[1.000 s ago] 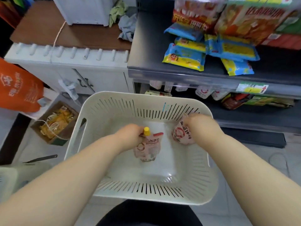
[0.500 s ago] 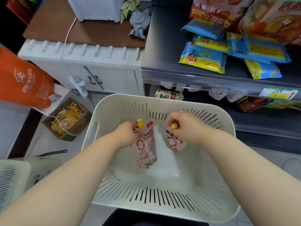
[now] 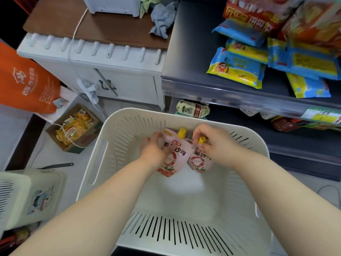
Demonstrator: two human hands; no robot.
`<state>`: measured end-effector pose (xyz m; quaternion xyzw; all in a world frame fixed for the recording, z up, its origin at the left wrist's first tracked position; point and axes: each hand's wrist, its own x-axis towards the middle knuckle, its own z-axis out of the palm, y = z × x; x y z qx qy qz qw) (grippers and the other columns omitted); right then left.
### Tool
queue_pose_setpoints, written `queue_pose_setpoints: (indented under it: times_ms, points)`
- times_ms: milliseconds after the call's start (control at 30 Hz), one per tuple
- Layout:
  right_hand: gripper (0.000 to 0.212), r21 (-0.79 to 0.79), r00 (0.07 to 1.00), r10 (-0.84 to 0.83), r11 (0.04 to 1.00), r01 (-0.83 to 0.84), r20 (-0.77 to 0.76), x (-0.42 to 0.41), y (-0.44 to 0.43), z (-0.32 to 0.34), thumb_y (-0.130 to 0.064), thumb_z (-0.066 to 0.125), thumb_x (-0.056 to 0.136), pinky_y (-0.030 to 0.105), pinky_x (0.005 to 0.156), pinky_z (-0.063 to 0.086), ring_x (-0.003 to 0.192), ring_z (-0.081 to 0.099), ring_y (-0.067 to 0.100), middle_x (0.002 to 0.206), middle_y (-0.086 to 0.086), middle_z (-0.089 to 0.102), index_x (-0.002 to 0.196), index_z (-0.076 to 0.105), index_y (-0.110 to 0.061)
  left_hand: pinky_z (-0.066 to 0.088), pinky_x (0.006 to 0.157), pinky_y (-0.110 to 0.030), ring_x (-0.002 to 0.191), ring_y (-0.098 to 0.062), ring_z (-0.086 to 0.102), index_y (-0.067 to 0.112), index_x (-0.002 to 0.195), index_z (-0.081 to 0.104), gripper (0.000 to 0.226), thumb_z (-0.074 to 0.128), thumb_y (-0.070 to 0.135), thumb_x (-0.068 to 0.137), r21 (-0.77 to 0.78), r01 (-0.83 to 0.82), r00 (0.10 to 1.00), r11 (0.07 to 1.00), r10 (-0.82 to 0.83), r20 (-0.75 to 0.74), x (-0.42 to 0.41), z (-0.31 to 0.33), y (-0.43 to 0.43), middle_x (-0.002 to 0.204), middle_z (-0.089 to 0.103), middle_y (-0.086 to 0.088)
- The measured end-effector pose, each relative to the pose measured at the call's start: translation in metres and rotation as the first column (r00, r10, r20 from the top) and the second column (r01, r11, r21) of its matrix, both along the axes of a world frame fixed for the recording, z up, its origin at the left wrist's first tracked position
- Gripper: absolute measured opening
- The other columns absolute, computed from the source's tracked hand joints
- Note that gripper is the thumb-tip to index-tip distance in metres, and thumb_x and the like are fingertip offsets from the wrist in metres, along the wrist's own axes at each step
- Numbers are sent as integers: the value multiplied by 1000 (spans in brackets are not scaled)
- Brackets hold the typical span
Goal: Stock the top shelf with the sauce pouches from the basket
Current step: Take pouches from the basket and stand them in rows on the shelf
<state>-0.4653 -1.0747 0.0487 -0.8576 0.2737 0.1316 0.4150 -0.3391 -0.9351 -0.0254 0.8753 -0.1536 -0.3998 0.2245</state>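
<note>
Two pink sauce pouches with yellow caps hang upright above the floor of a white slotted basket (image 3: 184, 228). My left hand (image 3: 153, 150) grips the left pouch (image 3: 173, 159) by its upper left side. Beside it, my right hand (image 3: 215, 143) pinches the right pouch (image 3: 200, 162) near its cap. The two pouches touch each other, close to the basket's far wall. The dark top shelf (image 3: 193, 67) lies beyond the basket at the upper right, with bare room on its left part.
Blue-and-yellow snack packs (image 3: 238, 69) and larger orange bags (image 3: 258, 15) fill the shelf's right side. A lower shelf holds a green pack (image 3: 193, 109). At left stand a white cabinet (image 3: 110, 76), an orange bag (image 3: 25, 82), a cardboard box of snacks (image 3: 73, 128) and another bin (image 3: 31, 196).
Both hands have lifted their pouches off the basket floor and brought them together near the far wall. The view has shifted closer to the shelf.
</note>
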Motion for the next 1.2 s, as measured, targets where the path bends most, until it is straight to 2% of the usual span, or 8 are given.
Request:
queue_pose_setpoints:
  times_ms: [200, 400, 500, 700, 833, 933, 1033, 1200]
  points:
    - [39, 199, 999, -9, 980, 18, -48, 0, -9, -2, 5, 46, 85, 19, 69, 45, 90, 57, 4, 97, -10, 64, 82, 50, -34, 48, 94, -40, 106, -26, 60, 15, 114, 53, 28, 58, 28, 91, -100, 50, 988, 994, -64, -142, 9, -17, 1, 116, 64, -7]
    - [37, 383, 991, 54, 924, -4, -121, 1, -14, -14, 10, 48, 82, 38, 74, 48, 80, 56, 14, 92, -5, 69, 85, 51, -27, 51, 85, -34, 100, -27, 61, 11, 122, 45, 37, 53, 32, 93, 280, 95, 992, 955, -69, -104, 12, -39, 29, 115, 62, -11]
    - [27, 290, 994, -60, 953, 84, -92, 7, -14, -21, 1, 51, 88, 32, 70, 49, 83, 56, 15, 92, -4, 63, 85, 60, -24, 52, 86, -39, 97, -29, 62, 11, 124, 46, 32, 48, 27, 96, 255, -146, 981, 956, 172, -84, 10, -46, 36, 113, 62, -13]
    - [32, 211, 964, -264, 942, 260, -9, 15, 6, -41, -16, 57, 90, 30, 100, 43, 110, 57, 15, 120, -4, 64, 121, 63, -20, 51, 88, -37, 104, -30, 61, 12, 124, 49, 44, 64, 27, 86, 243, -77, 986, 967, 110, -126, 0, -49, 37, 121, 61, -11]
    - [28, 258, 871, -490, 837, 483, -44, 5, 25, -48, -26, 59, 88, 41, 89, 53, 98, 64, 20, 110, -4, 64, 116, 59, -30, 54, 86, -41, 92, -27, 67, 17, 104, 58, 20, 61, 29, 88, 191, -128, 935, 973, 183, -304, -2, -42, 38, 104, 69, -10]
    - [15, 196, 847, -527, 826, 529, -62, -1, 40, -46, -28, 57, 89, 23, 72, 50, 86, 63, 17, 100, 3, 67, 104, 58, -25, 54, 86, -47, 92, -30, 68, 13, 113, 57, 28, 61, 27, 89, 104, -228, 895, 968, 251, -368, -2, -43, 42, 103, 69, -11]
    - [15, 95, 882, -469, 877, 471, -43, -1, 47, -36, -22, 55, 89, 21, 57, 34, 80, 52, 13, 90, -1, 61, 103, 62, -19, 55, 85, -48, 88, -30, 69, 17, 96, 60, 6, 60, 16, 90, -41, -345, 864, 938, 300, -405, -1, -35, 42, 95, 71, -11]
    - [19, -122, 986, -167, 979, 163, -17, -4, 53, -16, -23, 54, 90, 28, 65, 43, 82, 58, 26, 86, 7, 65, 105, 62, -16, 54, 82, -35, 90, -24, 65, 13, 102, 62, 20, 60, 0, 87, -330, -383, 881, 863, 234, -411, 15, -7, 36, 94, 68, -4]
